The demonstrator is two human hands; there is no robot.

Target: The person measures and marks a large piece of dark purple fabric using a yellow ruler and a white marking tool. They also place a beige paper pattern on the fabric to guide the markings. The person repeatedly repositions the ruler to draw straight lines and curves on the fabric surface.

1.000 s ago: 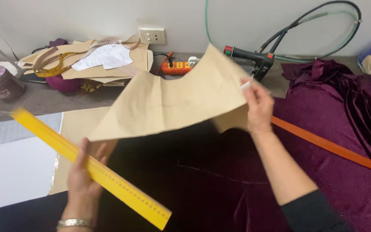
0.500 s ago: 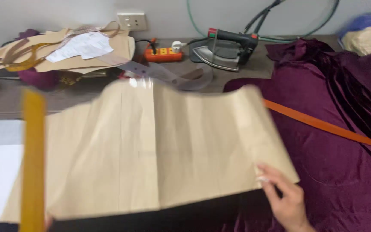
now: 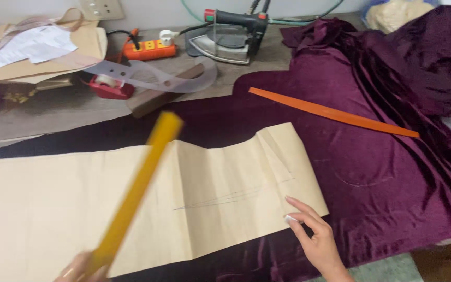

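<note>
A long tan paper pattern (image 3: pixel 79 209) with creases and faint pencil lines lies flat across dark purple velvet fabric (image 3: pixel 382 156). My right hand (image 3: pixel 314 237) rests with its fingertips on the paper's lower right corner, holding nothing. My left hand (image 3: pixel 82 269) shows only at the bottom edge, gripping the lower end of a yellow ruler (image 3: pixel 134 190), which slants up and to the right above the paper.
An orange strip ruler (image 3: pixel 332 112) lies on the velvet. At the back stand a steam iron (image 3: pixel 225 36), an orange power strip (image 3: pixel 150 49), a clear curved ruler (image 3: pixel 152 78) over a wooden block, a red tape dispenser (image 3: pixel 108 86) and stacked paper patterns (image 3: pixel 32 52).
The paper pattern, held up in the air a second ago, now lies spread flat on the velvet. The yellow ruler has swung up and to the right. My right hand came down onto the paper's corner.
</note>
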